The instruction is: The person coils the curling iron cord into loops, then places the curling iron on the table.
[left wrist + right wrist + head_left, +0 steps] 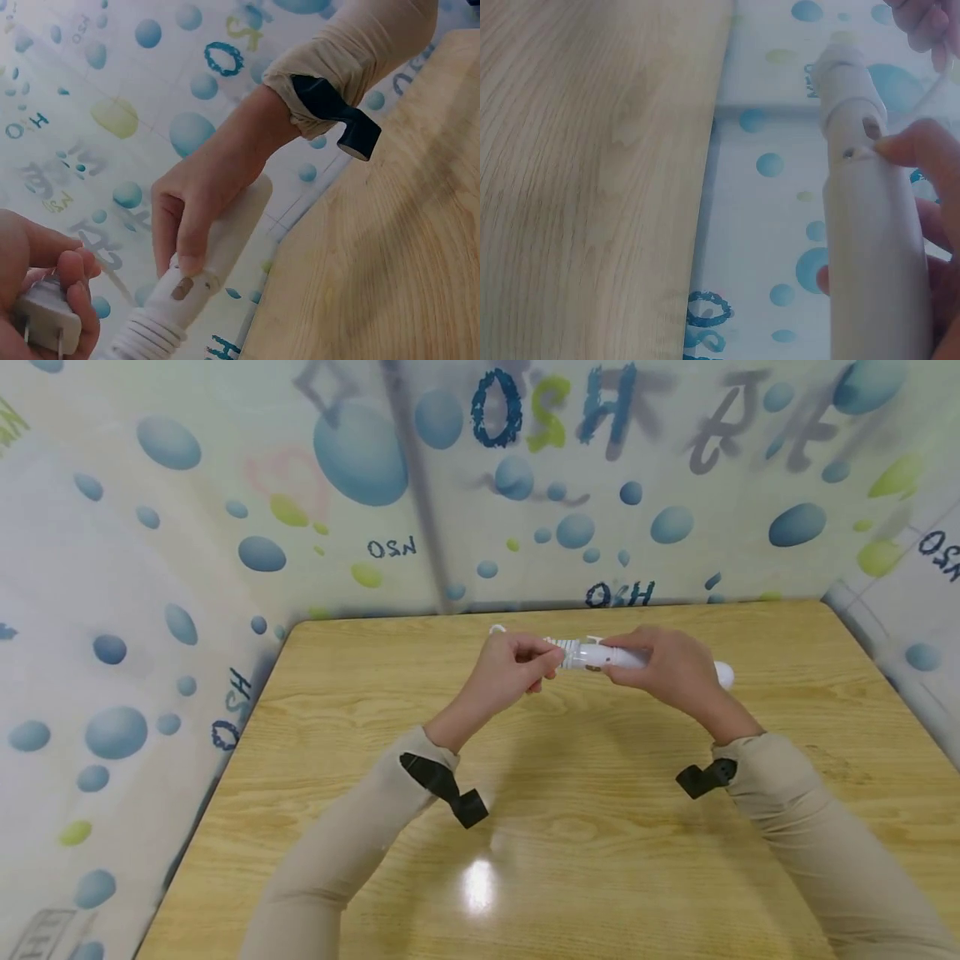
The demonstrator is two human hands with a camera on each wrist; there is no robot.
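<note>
A white, tube-shaped corded appliance (pixel 622 657) is held up above the far part of the table, lying roughly level. My right hand (pixel 671 668) grips its body, the thumb beside a small brownish switch (pixel 182 289). White cord (pixel 150 337) is wound in several turns around the end nearer my left hand. That left hand (pixel 517 668) holds a white two-prong plug (pixel 51 319) in curled fingers. A loose stretch of cord (pixel 936 84) runs between the left hand and the appliance. The far rounded end (pixel 724 674) sticks out past my right hand.
A wood-grain table (pixel 600 843) lies under both arms. Close behind its far edge stands a pale wall covering (pixel 465 518) with blue and green drops, and similar covering hangs at both sides. A dark camera mount is strapped to each wrist.
</note>
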